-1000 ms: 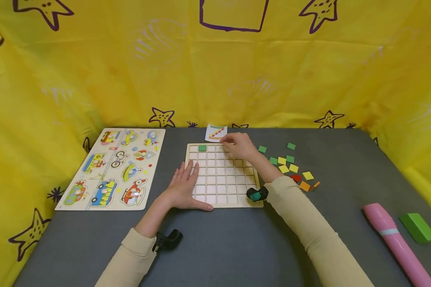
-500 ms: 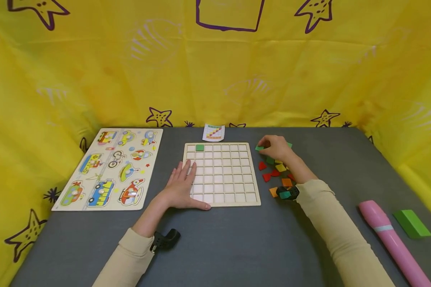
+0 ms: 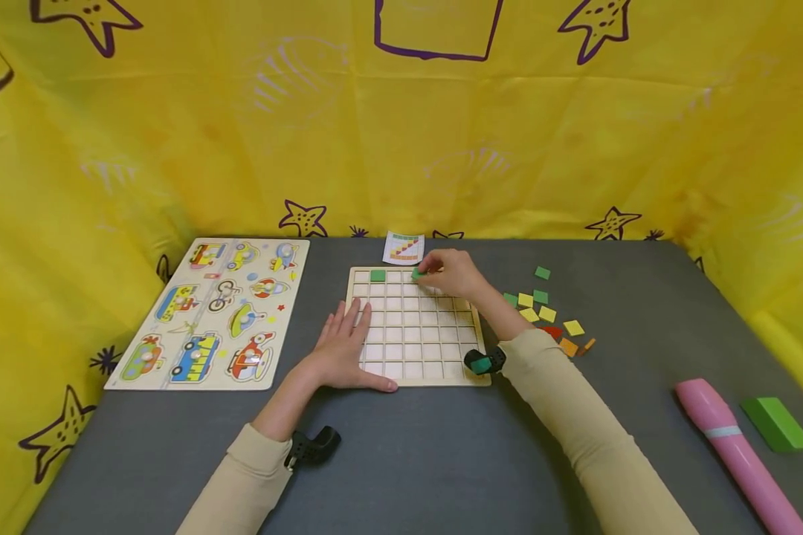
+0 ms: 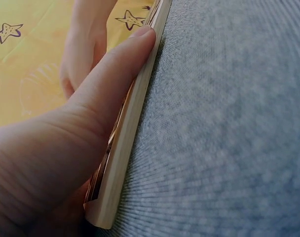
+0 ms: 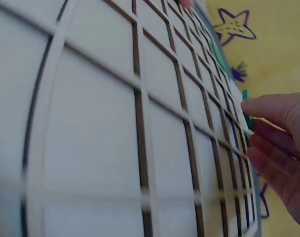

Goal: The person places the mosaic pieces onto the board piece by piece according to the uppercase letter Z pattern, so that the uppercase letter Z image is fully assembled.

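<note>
A wooden grid board (image 3: 411, 386) lies in the middle of the table, with one green square tile (image 3: 378, 276) in its top row. My left hand (image 3: 341, 349) rests spread on the board's left side; in the left wrist view its thumb (image 4: 113, 69) lies along the front edge. Above the top row my right hand (image 3: 453, 273) pinches another green tile (image 3: 417, 274). The right wrist view shows this tile (image 5: 246, 109) tilted on edge between thumb and fingers, near the board's far rim. A small printed pattern card (image 3: 404, 248) sits just behind the board.
Loose green, yellow (image 3: 546, 314), red and orange (image 3: 568, 347) pieces lie right of the board, partly hidden by the right arm. A vehicle peg puzzle (image 3: 214, 312) is at left. A pink microphone-shaped object (image 3: 729, 438) and a green block (image 3: 778, 424) lie at right.
My right hand went from the board's far edge to the loose pieces, took a green tile there and came back over the top row with it. The left hand stayed in place.
</note>
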`<state>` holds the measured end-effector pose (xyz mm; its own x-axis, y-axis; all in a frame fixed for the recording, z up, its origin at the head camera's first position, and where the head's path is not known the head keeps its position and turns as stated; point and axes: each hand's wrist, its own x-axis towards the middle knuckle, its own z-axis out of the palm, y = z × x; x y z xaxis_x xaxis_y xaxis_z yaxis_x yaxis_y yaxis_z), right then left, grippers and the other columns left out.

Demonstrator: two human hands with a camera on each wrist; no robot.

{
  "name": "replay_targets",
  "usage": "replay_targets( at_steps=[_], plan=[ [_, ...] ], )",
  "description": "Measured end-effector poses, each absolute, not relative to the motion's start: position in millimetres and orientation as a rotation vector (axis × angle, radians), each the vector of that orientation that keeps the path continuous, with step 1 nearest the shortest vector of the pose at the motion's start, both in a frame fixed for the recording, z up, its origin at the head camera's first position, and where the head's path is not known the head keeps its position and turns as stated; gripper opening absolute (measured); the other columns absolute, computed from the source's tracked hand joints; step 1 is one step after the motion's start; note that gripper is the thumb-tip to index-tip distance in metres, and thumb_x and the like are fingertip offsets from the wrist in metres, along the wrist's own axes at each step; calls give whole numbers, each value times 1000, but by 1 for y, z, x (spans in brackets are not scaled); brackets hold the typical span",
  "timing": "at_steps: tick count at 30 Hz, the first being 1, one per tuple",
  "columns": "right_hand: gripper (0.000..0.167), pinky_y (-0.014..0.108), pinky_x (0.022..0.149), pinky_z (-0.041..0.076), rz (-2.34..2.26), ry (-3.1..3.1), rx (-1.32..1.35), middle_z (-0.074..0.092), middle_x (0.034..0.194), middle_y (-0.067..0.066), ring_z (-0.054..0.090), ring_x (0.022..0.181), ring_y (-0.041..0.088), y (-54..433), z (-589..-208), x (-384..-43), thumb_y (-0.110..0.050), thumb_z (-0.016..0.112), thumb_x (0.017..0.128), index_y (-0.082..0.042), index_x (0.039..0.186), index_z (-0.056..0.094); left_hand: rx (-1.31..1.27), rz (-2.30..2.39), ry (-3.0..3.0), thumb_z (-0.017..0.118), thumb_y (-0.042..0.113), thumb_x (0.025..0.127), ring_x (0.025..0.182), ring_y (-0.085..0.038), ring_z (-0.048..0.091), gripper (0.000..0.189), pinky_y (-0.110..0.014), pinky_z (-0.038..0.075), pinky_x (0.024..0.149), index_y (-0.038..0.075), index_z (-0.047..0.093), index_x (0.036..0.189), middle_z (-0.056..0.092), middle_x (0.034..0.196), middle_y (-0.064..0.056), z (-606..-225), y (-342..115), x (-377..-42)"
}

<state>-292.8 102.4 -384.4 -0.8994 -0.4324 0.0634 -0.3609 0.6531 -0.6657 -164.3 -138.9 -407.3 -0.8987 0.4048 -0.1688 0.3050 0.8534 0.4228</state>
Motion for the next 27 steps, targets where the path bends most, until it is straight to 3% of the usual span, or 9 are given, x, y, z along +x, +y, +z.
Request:
replay_targets(
  at_steps=[6, 14, 20, 27],
  plan=[
    [13, 37, 89, 49, -1104, 2739, -734, 68, 101, 8, 62, 101, 24, 74, -390, -294, -13, 72, 89, -6, 100, 72, 560, 586, 2781, 74, 74, 64, 145, -39, -13, 137, -54, 0, 116, 1, 3, 156, -7, 161, -21, -411, -137, -166],
    [13, 36, 94, 48, -1070, 2769, -735, 68, 106, 8, 61, 107, 24, 69, -395, -294, -12, 69, 91, -7, 102, 73, 583, 601, 2776, 74, 74, 64, 145, -40, -13, 137, -54, 0, 116, 1, 4, 156, -6, 161, -22, -412, -133, -166],
    [16, 37, 95, 47, -1100, 2751, -775, 69, 110, 7, 61, 109, 23, 75, -396, -290, -15, 67, 94, -8, 106, 74, 573, 586, 2768, 75, 73, 64, 145, -37, -16, 137, -53, -2, 116, 4, 1, 156, -9, 161, -19, -414, -131, -167],
    [21, 44, 91, 48, -1162, 2837, -634, 69, 110, 10, 62, 104, 27, 113, -387, -291, -19, 61, 98, -6, 110, 72, 546, 564, 2765, 76, 71, 64, 146, -36, -16, 137, -52, -2, 116, 4, 1, 156, -10, 161, -18, -408, -131, -166]
  ],
)
